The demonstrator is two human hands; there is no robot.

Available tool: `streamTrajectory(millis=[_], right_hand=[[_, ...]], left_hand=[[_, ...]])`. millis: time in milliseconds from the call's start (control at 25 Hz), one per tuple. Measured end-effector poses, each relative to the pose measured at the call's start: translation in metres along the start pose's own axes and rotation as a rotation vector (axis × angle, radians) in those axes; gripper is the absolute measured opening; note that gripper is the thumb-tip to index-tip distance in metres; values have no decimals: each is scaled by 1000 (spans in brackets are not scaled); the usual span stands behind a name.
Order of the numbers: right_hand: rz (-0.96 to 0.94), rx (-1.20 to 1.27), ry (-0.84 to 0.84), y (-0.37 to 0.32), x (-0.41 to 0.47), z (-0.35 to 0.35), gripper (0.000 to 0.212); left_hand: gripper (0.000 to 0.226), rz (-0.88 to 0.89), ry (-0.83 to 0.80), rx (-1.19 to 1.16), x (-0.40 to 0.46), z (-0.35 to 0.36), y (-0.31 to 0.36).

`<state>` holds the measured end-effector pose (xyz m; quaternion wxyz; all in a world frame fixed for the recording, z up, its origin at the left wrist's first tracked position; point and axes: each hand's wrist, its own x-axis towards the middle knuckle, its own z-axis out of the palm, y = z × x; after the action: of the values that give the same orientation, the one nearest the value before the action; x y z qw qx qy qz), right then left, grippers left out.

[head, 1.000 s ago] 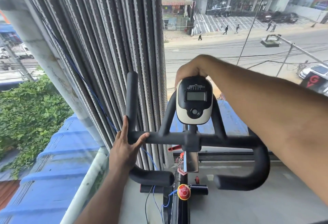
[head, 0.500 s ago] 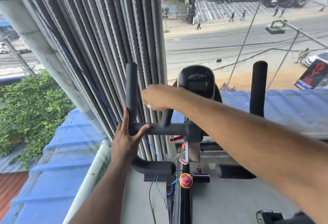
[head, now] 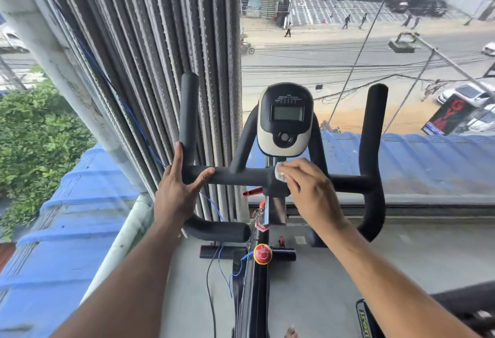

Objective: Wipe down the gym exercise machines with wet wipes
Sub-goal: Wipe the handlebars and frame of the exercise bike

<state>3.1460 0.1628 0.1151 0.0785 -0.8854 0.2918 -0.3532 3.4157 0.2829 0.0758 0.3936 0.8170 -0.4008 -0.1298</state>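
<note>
An exercise bike stands in front of me with black foam handlebars (head: 238,176) and a black-and-white console (head: 286,119) with a grey screen. My right hand (head: 310,190) holds a small white wet wipe (head: 280,172) and presses it on the centre joint of the handlebars, just below the console. My left hand (head: 175,190) rests on the left part of the crossbar, with the thumb on top of the bar and the fingers up along the left upright grip (head: 188,112).
A red knob (head: 262,254) sits on the bike frame below the handlebars, with thin blue and black wires beside it. Grey vertical blinds (head: 150,56) hang just behind the left grip. A large window (head: 375,69) with a street far below lies behind. Grey floor lies on both sides.
My right hand went from behind the console to the left inner bar, then down to the centre joint below the console. The view tilted down. My left hand stayed on the crossbar.
</note>
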Motion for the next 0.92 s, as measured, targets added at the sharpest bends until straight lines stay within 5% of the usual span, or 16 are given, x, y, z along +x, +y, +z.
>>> streamTrajectory(millis=[200, 400, 560, 760, 920], right_hand=[[-302, -53, -212, 24, -10, -18, 34], [-330, -39, -161, 12, 8, 3, 21], [-516, -30, -336, -6, -12, 18, 15], [-446, -63, -186, 15, -7, -18, 18], [-391, -116, -272, 5, 8, 6, 37]], left_hand=[[102, -4, -5, -8, -2, 1, 3], [101, -4, 6, 6, -1, 1, 3], [102, -5, 5, -28, -2, -1, 0], [100, -12, 7, -37, 0, 1, -2], [100, -18, 0, -58, -3, -2, 0]])
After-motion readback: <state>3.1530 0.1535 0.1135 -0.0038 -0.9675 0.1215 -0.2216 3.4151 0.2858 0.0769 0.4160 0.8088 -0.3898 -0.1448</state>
